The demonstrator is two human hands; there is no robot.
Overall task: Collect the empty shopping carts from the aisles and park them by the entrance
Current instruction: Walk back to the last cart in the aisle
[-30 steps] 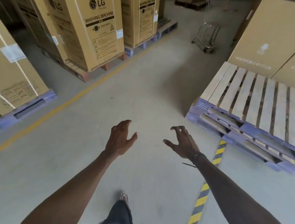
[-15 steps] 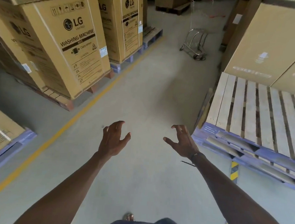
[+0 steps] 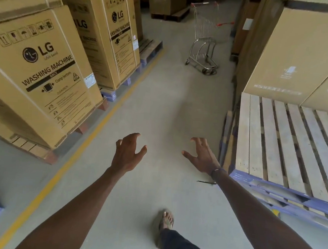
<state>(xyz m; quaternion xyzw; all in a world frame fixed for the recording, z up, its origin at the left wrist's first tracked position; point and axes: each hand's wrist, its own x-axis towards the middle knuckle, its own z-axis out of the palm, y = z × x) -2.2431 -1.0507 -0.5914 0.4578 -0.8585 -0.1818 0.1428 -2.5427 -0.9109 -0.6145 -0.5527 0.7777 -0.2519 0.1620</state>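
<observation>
An empty wire shopping cart (image 3: 205, 39) with red handle trim stands far down the aisle, beside tall cartons on the right. Both arms reach forward over the grey floor, well short of it. My left hand (image 3: 127, 154) hangs in the air with fingers spread and loosely curled, holding nothing. My right hand (image 3: 202, 157) is held the same way, a dark band at its wrist. The cart's basket looks empty.
Stacked LG washing machine cartons (image 3: 45, 71) on pallets line the left, behind a yellow floor line (image 3: 91, 136). A bare wooden pallet stack (image 3: 287, 145) juts in on the right, with large plain cartons (image 3: 302, 52) behind it. My sandalled foot (image 3: 166, 220) steps on the floor.
I have walked forward along the aisle: the cart is closer and fully in view, cartons and pallet have slid nearer. Both hands stay raised and empty.
</observation>
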